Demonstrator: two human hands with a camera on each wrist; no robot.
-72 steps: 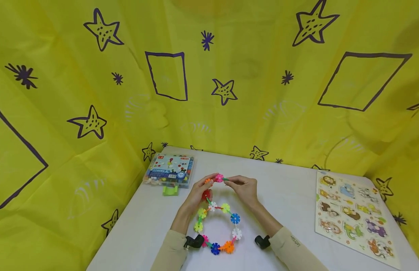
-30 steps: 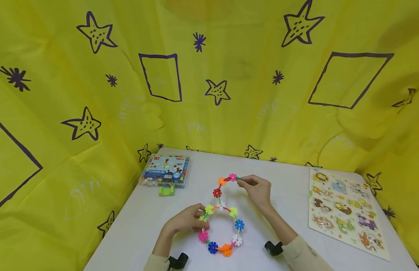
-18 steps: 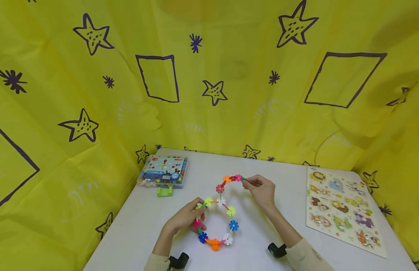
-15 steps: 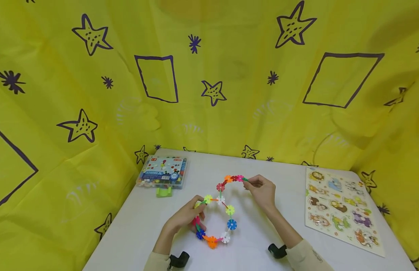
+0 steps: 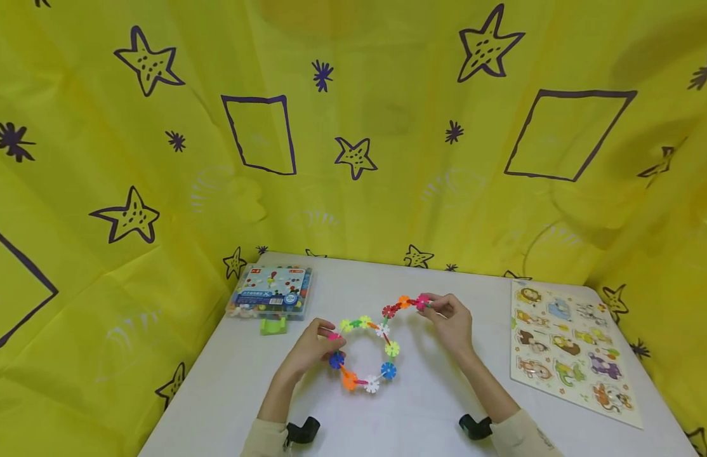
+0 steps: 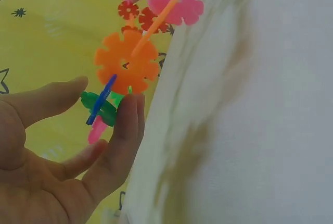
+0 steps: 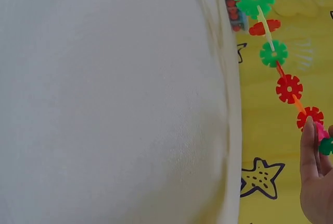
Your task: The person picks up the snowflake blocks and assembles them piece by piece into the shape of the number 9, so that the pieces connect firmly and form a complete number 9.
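A chain of notched plastic snowflake discs joined by short coloured sticks forms a ring (image 5: 391, 348) with a tail. My left hand (image 5: 312, 348) holds the ring's left side, at a pink disc and a dark blue disc (image 5: 337, 361). In the left wrist view, the left hand's (image 6: 57, 177) thumb and fingers close about the discs, just below an orange disc (image 6: 125, 63). The tail runs up to the right through red and orange discs. At its end, my right hand (image 5: 455, 320) pinches by the pink disc (image 5: 422, 301); the right wrist view shows those fingertips (image 7: 309, 138) partly cut off.
At the back left of the white table (image 5: 445, 393) lies a clear box of coloured pieces (image 5: 270, 292), a light green clip piece (image 5: 273, 326) before it. An animal picture board (image 5: 573, 352) lies at the right. Yellow patterned cloth (image 5: 388, 209) hangs behind.
My left hand has gone from the tail down to the ring's left side. The ring has turned and shifted up, and the tail now stretches right with my right hand, which moved rightward.
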